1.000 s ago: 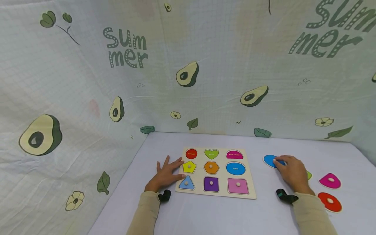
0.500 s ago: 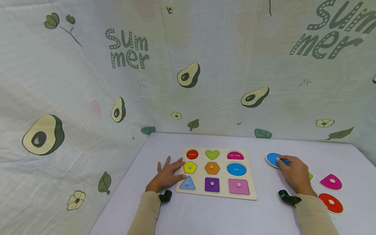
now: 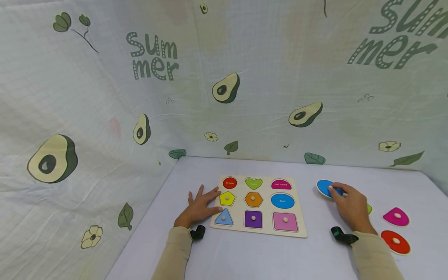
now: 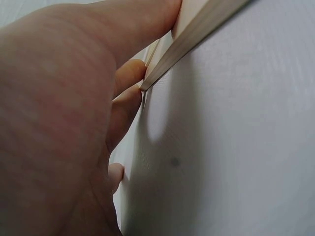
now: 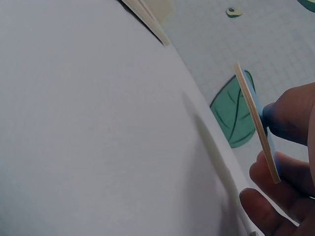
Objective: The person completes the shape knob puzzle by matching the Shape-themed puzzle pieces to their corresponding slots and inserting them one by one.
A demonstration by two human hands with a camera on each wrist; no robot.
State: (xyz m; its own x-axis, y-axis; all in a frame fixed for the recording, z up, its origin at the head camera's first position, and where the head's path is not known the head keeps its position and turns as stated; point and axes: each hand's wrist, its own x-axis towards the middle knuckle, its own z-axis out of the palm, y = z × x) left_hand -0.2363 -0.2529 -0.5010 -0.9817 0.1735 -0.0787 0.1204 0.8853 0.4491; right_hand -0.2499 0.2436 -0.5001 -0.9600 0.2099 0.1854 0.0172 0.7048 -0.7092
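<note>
A wooden shape puzzle board (image 3: 266, 232) lies on the white table. My left hand (image 3: 200, 206) lies flat with spread fingers against the board's left edge (image 4: 197, 34), the thumb (image 4: 147, 24) touching it. My right hand (image 3: 336, 191) pinches the knob of a blue oval piece (image 3: 323, 186) to the right of the board. In the right wrist view the oval piece (image 5: 256, 123) is tilted and held off the table by my fingers (image 5: 290, 118). On the board the circle, heart, half-round and oval (image 3: 282, 200) recesses hold no pieces; the other recesses hold knobbed pieces.
Right of my right hand lie a pink half-round piece (image 3: 395, 216), a red circle piece (image 3: 395, 242) and a green piece (image 3: 368, 209) mostly hidden behind the hand. An avocado-print cloth (image 3: 224, 89) walls the table at the back and left.
My right hand has lifted the blue oval piece slightly off the table and tilted it. The left hand has stayed on the board's edge.
</note>
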